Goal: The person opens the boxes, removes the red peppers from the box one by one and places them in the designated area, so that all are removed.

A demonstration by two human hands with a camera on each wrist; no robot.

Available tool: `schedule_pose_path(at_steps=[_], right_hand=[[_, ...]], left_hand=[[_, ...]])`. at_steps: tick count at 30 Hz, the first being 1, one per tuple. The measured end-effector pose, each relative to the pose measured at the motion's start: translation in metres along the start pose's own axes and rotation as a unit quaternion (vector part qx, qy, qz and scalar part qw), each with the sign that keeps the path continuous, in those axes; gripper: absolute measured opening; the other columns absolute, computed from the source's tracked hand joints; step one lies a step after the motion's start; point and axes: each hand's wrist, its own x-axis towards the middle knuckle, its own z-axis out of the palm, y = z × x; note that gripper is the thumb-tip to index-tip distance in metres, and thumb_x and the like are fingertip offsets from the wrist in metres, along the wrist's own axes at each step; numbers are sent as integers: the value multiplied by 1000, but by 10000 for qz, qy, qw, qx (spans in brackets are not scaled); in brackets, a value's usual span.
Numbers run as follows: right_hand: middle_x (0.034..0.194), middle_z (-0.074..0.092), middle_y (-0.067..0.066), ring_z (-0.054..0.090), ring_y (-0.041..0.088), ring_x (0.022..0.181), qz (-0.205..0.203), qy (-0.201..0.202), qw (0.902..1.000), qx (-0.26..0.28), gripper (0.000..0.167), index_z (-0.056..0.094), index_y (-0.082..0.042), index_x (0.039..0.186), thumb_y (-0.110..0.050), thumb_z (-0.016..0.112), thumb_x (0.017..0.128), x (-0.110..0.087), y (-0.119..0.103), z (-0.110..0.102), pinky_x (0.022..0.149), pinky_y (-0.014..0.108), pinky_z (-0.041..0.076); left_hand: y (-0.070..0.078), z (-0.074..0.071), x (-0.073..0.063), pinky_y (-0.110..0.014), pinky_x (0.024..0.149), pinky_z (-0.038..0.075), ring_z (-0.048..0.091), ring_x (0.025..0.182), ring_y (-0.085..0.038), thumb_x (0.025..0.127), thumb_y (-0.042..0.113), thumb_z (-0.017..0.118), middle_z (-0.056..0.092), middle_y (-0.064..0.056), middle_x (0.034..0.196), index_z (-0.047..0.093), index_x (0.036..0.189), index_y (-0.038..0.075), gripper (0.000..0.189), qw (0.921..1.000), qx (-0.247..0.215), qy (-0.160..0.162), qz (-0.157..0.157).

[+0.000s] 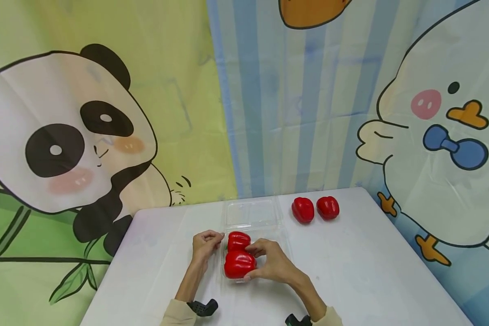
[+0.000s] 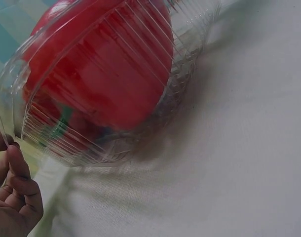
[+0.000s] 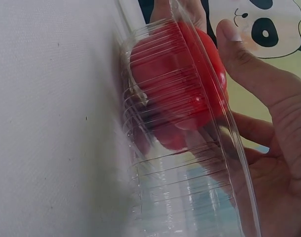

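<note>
Two red bell peppers lie in a clear plastic clamshell box (image 3: 177,207), one behind the other along its left side. My left hand (image 1: 205,246) pinches the box's left rim between thumb and fingertips, as the left wrist view shows. On the other side, my right hand (image 1: 275,262) holds the nearer bell pepper (image 1: 239,265), thumb at its near side and fingers at its far side. The farther bell pepper (image 1: 238,240) sits just beyond those fingertips. The box's lid (image 1: 252,213) lies folded back toward the curtain.
Two more red bell peppers, a left one (image 1: 303,210) and a right one (image 1: 328,208), lie at the back right of the white table (image 1: 350,271). A printed curtain (image 1: 269,113) with a panda and a chick hangs behind.
</note>
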Motion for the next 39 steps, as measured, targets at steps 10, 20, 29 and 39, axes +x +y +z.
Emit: schedule_pose_path(at_steps=[10, 20, 29, 39], right_hand=[[118, 78, 3, 75, 14, 104, 47, -133, 9998, -148, 70, 74, -5, 133, -34, 102, 76, 2, 0, 2, 98, 50, 64], [117, 77, 1, 74, 12, 102, -5, -195, 9995, -239, 68, 75, -7, 133, -34, 101, 77, 5, -1, 3, 98, 47, 64], [115, 76, 0, 72, 12, 101, -64, -257, 9990, -351, 67, 75, -7, 133, -34, 100, 77, 6, 0, 4, 95, 37, 65], [115, 76, 0, 72, 11, 101, -22, -266, 9991, -324, 66, 75, -6, 132, -35, 100, 78, 6, 4, 6, 94, 35, 65]], left_hand=[[1, 0, -2, -22, 59, 49, 58, 63, -12, 97, 19, 85, 70, 0, 70, 78, 95, -4, 24, 10000, 9, 36, 11], [2, 3, 2, -21, 59, 49, 57, 62, -11, 95, 14, 85, 68, 0, 66, 78, 91, -4, 19, 9999, -18, 80, 59], [0, 2, 2, -21, 60, 49, 58, 62, -10, 95, 13, 86, 69, 1, 67, 78, 91, -4, 19, 10000, -20, 65, 34], [-1, 1, 2, -21, 58, 48, 57, 61, -9, 94, 13, 86, 68, 1, 66, 78, 91, -5, 21, 9999, -106, 8, 106]])
